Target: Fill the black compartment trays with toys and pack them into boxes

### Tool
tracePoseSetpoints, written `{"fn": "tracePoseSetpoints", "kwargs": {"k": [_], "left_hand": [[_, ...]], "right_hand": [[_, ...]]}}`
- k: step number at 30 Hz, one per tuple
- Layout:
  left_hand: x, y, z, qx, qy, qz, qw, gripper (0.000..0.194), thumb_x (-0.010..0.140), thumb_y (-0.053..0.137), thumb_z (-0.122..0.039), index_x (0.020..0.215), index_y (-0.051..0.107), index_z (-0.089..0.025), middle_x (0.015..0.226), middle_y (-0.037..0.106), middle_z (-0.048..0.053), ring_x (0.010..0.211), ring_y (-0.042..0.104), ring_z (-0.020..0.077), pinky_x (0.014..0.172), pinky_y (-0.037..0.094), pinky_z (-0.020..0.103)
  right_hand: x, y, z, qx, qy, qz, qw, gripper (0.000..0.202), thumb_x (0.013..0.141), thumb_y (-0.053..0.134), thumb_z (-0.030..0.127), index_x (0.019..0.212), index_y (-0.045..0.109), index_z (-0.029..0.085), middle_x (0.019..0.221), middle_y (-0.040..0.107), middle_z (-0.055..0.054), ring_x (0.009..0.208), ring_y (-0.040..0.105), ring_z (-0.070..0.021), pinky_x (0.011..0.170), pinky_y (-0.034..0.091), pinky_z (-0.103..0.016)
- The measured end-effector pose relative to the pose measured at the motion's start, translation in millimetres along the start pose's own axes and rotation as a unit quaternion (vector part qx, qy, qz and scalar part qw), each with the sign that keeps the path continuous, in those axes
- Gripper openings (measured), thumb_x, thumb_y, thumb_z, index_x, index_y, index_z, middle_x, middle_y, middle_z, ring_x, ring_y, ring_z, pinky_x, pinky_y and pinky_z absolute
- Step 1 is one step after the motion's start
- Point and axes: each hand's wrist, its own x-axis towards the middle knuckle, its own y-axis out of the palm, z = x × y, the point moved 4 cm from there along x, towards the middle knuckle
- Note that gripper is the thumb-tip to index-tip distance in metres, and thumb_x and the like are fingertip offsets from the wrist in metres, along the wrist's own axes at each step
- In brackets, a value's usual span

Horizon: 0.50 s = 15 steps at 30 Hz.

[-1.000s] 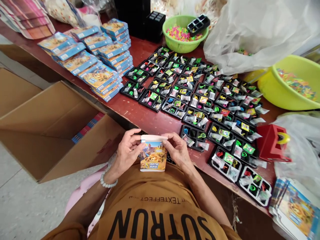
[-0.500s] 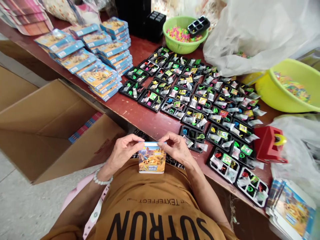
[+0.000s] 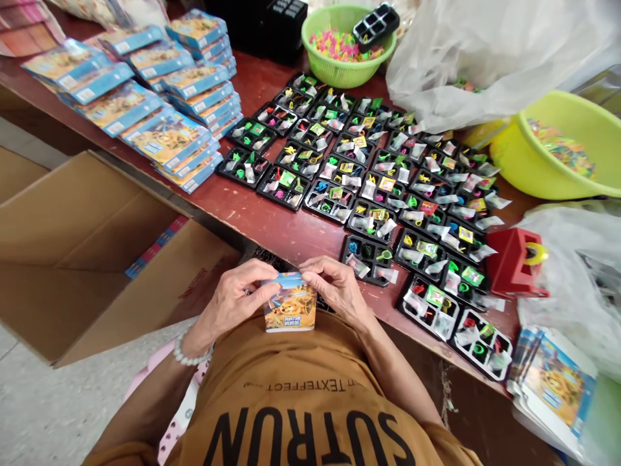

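A small printed box (image 3: 290, 307), blue at the top with a yellow cartoon picture, stands upright against my brown shirt. My left hand (image 3: 240, 299) pinches its upper left corner between thumb and fingers. On the upper right corner, my right hand (image 3: 334, 285) has its thumb and fingers closed. The top edge of the box lies between the two hands; its back is hidden. Beyond my hands, black trays (image 3: 366, 260) filled with small colourful toys and packets cover the red table (image 3: 242, 210).
Stacked blue boxes (image 3: 167, 139) stand at the table's left. Green basket (image 3: 339, 72) and yellow basin (image 3: 557, 175) hold small pieces. A red tape dispenser (image 3: 514, 262) and flat printed cartons (image 3: 557, 382) are right. An open cardboard box (image 3: 145, 285) sits left, below the table.
The white strip at the top of the box no longer shows; the blue top edge is now under my fingertips. The view has shifted slightly, moving the table items up and left.
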Motion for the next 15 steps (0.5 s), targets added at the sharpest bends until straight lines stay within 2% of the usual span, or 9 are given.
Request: {"fn": "tracePoseSetpoints", "kwargs": {"k": [2, 4, 6, 8, 10, 12, 13, 15], "left_hand": [[-4.3, 1.0, 1.1, 0.021, 0.024, -0.012, 0.999, 0.009, 0.088, 0.072, -0.026, 0.087, 0.08, -0.022, 0.091, 0.08, 0.005, 0.081, 0.073, 0.0161, 0.064, 0.057, 0.022], [-5.8, 2.1, 2.7, 0.02, 0.012, -0.035, 0.999, 0.009, 0.087, 0.072, -0.028, 0.083, 0.079, -0.023, 0.087, 0.08, 0.004, 0.078, 0.074, 0.0164, 0.065, 0.059, 0.023], [-4.3, 2.5, 4.8, 0.012, -0.04, -0.065, 0.997, 0.013, 0.083, 0.076, -0.034, 0.08, 0.078, -0.022, 0.081, 0.079, 0.002, 0.071, 0.074, 0.017, 0.062, 0.06, 0.024], [-0.3, 1.1, 7.2, 0.022, -0.106, -0.101, 0.989, 0.021, 0.074, 0.082, -0.042, 0.079, 0.078, -0.022, 0.076, 0.079, 0.001, 0.062, 0.072, 0.0176, 0.058, 0.061, 0.025], [6.0, -1.9, 9.1, 0.029, -0.148, -0.143, 0.978, 0.027, 0.062, 0.086, -0.047, 0.074, 0.078, -0.023, 0.074, 0.079, 0.001, 0.062, 0.072, 0.0186, 0.059, 0.062, 0.026], [13.3, -2.1, 11.1, 0.04, -0.171, -0.151, 0.973, 0.03, 0.056, 0.084, -0.051, 0.071, 0.08, -0.025, 0.075, 0.08, 0.001, 0.065, 0.073, 0.02, 0.064, 0.064, 0.027], [16.3, -1.8, 12.3, 0.044, -0.179, -0.151, 0.971, 0.031, 0.054, 0.082, -0.052, 0.069, 0.08, -0.025, 0.075, 0.08, 0.001, 0.066, 0.073, 0.0203, 0.064, 0.063, 0.026], [20.6, -0.9, 16.2, 0.045, -0.188, -0.149, 0.97, 0.029, 0.054, 0.08, -0.051, 0.071, 0.081, -0.026, 0.078, 0.081, 0.001, 0.068, 0.074, 0.0202, 0.065, 0.063, 0.025]], "right_hand": [[-3.9, 3.9, -4.5, -0.011, -0.005, -0.001, 1.0, 0.039, 0.092, 0.072, 0.062, 0.091, 0.076, 0.023, 0.103, 0.078, -0.008, 0.094, 0.073, -0.0217, 0.089, 0.058, -0.038], [-7.8, 10.4, -5.4, -0.019, 0.005, -0.007, 1.0, 0.038, 0.093, 0.072, 0.06, 0.097, 0.075, 0.022, 0.104, 0.078, -0.009, 0.096, 0.073, -0.0221, 0.091, 0.058, -0.038], [-10.8, 13.2, 2.0, -0.038, 0.002, -0.012, 0.999, 0.034, 0.097, 0.068, 0.054, 0.102, 0.075, 0.022, 0.11, 0.077, -0.009, 0.102, 0.073, -0.0219, 0.095, 0.058, -0.038], [-13.1, 0.8, 17.6, -0.078, -0.032, -0.037, 0.996, 0.028, 0.1, 0.066, 0.048, 0.109, 0.076, 0.023, 0.126, 0.074, -0.01, 0.114, 0.071, -0.022, 0.1, 0.056, -0.038], [-20.3, -38.2, 36.7, -0.135, -0.069, -0.123, 0.981, 0.027, 0.099, 0.067, 0.043, 0.12, 0.074, 0.027, 0.138, 0.068, -0.008, 0.114, 0.07, -0.0204, 0.097, 0.057, -0.037], [-40.9, -104.0, 54.4, -0.194, -0.072, -0.271, 0.94, 0.034, 0.097, 0.067, 0.043, 0.128, 0.07, 0.028, 0.135, 0.069, -0.007, 0.096, 0.071, -0.0172, 0.083, 0.06, -0.034], [-57.0, -143.2, 61.2, -0.228, -0.052, -0.357, 0.905, 0.037, 0.096, 0.066, 0.045, 0.128, 0.069, 0.027, 0.128, 0.071, -0.007, 0.088, 0.069, -0.0163, 0.077, 0.059, -0.032], [-95.1, -221.0, 68.8, -0.289, 0.016, -0.501, 0.816, 0.042, 0.094, 0.061, 0.051, 0.123, 0.07, 0.021, 0.115, 0.073, -0.009, 0.084, 0.067, -0.0184, 0.073, 0.057, -0.033]]}}
